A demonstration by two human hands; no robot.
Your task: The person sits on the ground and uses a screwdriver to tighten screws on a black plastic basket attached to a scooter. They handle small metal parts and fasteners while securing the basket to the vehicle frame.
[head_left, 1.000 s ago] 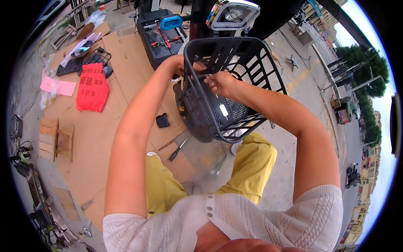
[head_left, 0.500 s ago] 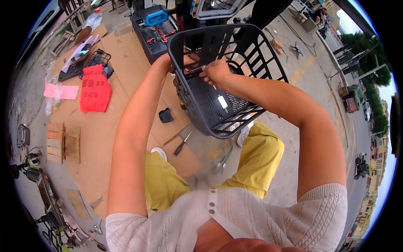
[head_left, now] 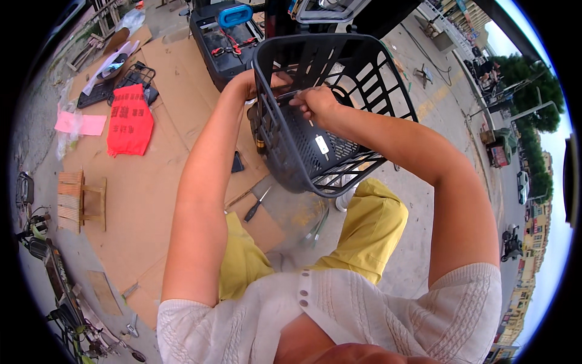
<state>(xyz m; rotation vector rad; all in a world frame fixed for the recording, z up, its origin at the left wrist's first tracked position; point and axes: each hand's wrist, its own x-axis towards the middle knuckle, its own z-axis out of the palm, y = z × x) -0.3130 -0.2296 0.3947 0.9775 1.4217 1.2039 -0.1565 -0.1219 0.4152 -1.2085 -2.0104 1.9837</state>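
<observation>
A black plastic basket [head_left: 280, 136] stands open side up in front of me, with slotted walls and a meshed bottom. On its floor lies a small white tag [head_left: 321, 144]. My left hand [head_left: 247, 86] reaches round the outside of the left wall; its fingers show only partly behind the slats, so their grip is unclear. Inside the basket, close to that same wall, my right hand [head_left: 317, 104] is closed with the fingers curled in a pinch. Whatever it holds is too small or hidden to make out.
Cardboard [head_left: 163, 182] covers the ground to the left, bearing a red bag [head_left: 130, 121], a small wooden stool [head_left: 79, 202] and a screwdriver [head_left: 254, 209]. A black case [head_left: 223, 51] with red clips stands beyond my left hand. Parked bicycle parts [head_left: 66, 297] lie at lower left.
The view has shifted a little, so the ground items sit further left. Both hands stay at the basket's left wall; the right fingers have moved slightly.
</observation>
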